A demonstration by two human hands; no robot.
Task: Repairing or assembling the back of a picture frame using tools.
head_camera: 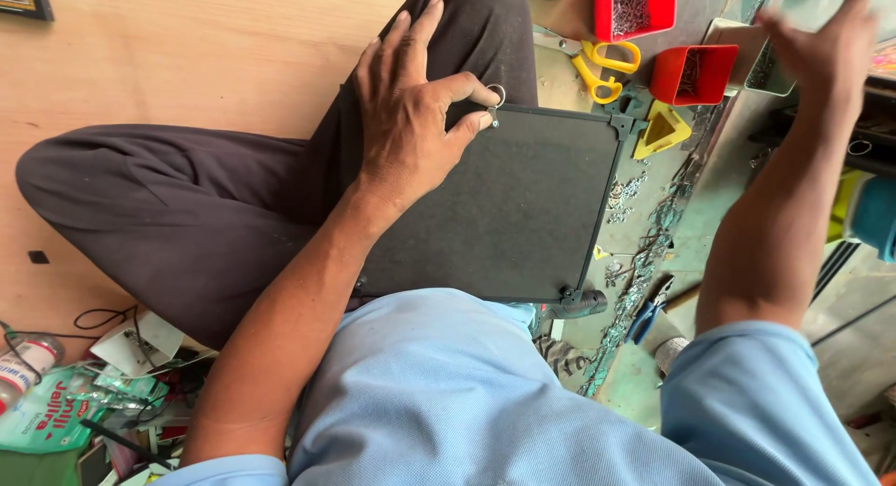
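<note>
A dark rectangular board [523, 206] with a thin black frame rests on my lap, over dark trousers. My left hand [411, 112] lies on its upper left corner, thumb and forefinger pinching a small metal ring [496, 95] at the board's edge. My right hand [821, 47] is raised at the top right, blurred, fingers spread, above a metal tray [747, 70]; nothing shows in it.
Two red bins [635, 5] [693, 73] hold small metal parts. Yellow-handled scissors [602, 68] and a yellow triangular piece [663, 131] lie beside them. Scattered metal bits cover the greenish floor [644, 253]. Blue-handled pliers [644, 320] lie lower down. Packets and wires clutter the bottom left.
</note>
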